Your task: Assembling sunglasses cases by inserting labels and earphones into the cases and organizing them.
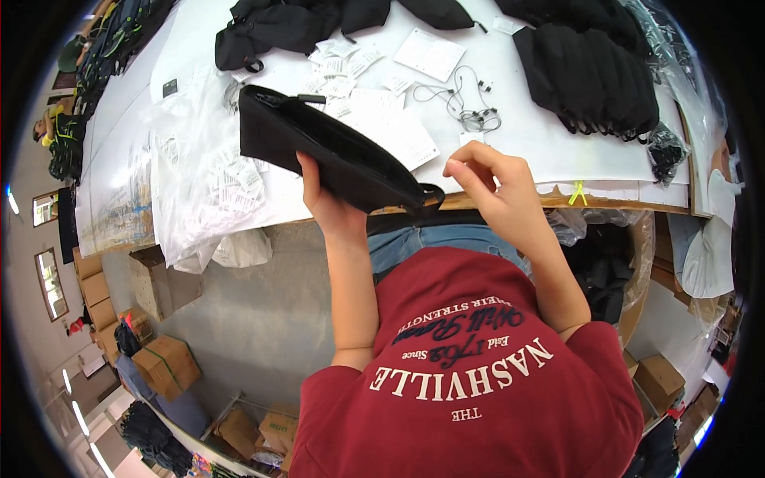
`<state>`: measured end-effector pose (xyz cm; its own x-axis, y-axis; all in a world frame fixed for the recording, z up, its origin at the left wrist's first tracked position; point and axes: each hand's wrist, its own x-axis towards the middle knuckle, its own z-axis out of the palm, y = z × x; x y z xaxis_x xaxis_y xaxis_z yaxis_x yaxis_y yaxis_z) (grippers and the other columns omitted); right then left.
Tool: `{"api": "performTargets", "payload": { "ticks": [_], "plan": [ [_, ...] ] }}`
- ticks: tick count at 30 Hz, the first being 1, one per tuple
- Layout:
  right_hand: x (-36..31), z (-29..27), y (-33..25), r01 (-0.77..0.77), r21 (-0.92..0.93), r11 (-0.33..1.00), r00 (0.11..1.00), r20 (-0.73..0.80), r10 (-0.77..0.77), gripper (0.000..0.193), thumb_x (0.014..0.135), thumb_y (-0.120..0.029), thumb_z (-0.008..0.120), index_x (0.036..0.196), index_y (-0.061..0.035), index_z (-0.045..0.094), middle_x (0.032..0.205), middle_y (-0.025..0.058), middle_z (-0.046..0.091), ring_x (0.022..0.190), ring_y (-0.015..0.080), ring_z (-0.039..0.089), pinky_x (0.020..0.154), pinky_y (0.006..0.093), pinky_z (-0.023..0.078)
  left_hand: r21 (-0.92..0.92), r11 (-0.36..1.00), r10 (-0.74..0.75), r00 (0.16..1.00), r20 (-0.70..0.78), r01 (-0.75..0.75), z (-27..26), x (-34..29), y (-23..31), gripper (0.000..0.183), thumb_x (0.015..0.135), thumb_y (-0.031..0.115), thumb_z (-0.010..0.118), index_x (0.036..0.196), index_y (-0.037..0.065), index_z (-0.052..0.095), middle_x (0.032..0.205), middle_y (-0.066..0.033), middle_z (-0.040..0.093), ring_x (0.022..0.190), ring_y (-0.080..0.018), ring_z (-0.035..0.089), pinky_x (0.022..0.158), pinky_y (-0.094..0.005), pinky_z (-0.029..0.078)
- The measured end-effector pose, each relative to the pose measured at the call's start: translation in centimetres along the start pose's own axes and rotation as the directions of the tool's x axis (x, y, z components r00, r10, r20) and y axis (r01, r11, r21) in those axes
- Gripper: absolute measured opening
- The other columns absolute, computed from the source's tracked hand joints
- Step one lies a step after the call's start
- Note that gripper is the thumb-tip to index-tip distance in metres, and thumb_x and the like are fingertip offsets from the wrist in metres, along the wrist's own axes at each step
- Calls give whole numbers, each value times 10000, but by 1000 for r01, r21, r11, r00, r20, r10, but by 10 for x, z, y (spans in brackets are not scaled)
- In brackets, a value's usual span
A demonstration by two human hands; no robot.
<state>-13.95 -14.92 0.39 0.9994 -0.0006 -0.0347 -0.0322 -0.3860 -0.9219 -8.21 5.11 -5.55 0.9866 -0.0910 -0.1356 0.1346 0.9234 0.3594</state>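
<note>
In the head view, the left hand (327, 201) grips a black pouch (319, 147) from below and near its middle, thumb along the near face and the other fingers hidden beneath or behind it. The pouch is held tilted above the near part of the white worktop (558, 163), one end up toward the left and the other down toward the right; its long zipped mouth gapes, a dark pull tab (311, 99) juts out near the upper end, and a small black loop (434, 197) hangs at the lower end. The right hand (498, 187) is raised just beside that loop, apart from the pouch, its fingers curled and the tips of thumb and forefinger close together; whether anything small is pinched there cannot be told. Beyond the pouch lie scattered white tags (339, 65), a white sheet (430, 54) and a tangle of thin dark cords (478, 119). A row of stacked black pouches (586, 80) fills the right side of the worktop, with more black fabric items (279, 36) along its far side. A yellow-green tie (578, 193) sits at the near edge, right of the right hand.
</note>
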Motion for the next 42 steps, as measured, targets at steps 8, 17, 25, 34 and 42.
{"api": "performTargets", "payload": {
  "ticks": [8,17,25,34,42],
  "plan": [
    [38,0,-21,347,54,936,936,-85,-342,260,853,-207,628,1076,-74,630,828,50,612,633,100,515,569,219,415,392,920,-22,999,45,3,28,-15,-17,355,889,156,577,1180,-33,504,1033,-135,626,891,-215,640,775,-312,546],
    [48,-3,-26,494,-275,825,738,-369,-565,112,812,-65,650,918,-62,613,760,41,642,563,139,574,506,236,427,515,847,-142,990,-20,132,35,-19,-19,281,827,89,636,1068,-37,566,925,-119,650,771,-158,649,685,-256,539],
    [49,-13,-22,406,-161,900,842,-318,-436,72,834,-56,628,902,-49,606,669,34,579,511,108,494,482,229,387,510,836,-196,978,-69,203,37,-18,-21,274,810,69,653,1050,-33,572,892,-103,651,724,-145,643,655,-249,535],
    [53,-12,-13,344,-308,887,841,-320,-437,81,836,-102,638,891,-52,606,661,32,585,524,132,498,496,247,400,522,824,-190,975,-116,222,40,-18,-25,272,807,65,659,1050,-23,576,890,-95,652,731,-146,644,648,-251,535],
    [42,-11,-30,328,41,944,933,-171,-317,61,858,-83,601,869,-26,585,662,60,603,573,141,568,522,242,423,469,756,-526,850,22,456,6,-7,-20,509,730,135,711,1184,-1,524,1034,-91,621,905,-179,621,802,-307,512]
  ]
}}
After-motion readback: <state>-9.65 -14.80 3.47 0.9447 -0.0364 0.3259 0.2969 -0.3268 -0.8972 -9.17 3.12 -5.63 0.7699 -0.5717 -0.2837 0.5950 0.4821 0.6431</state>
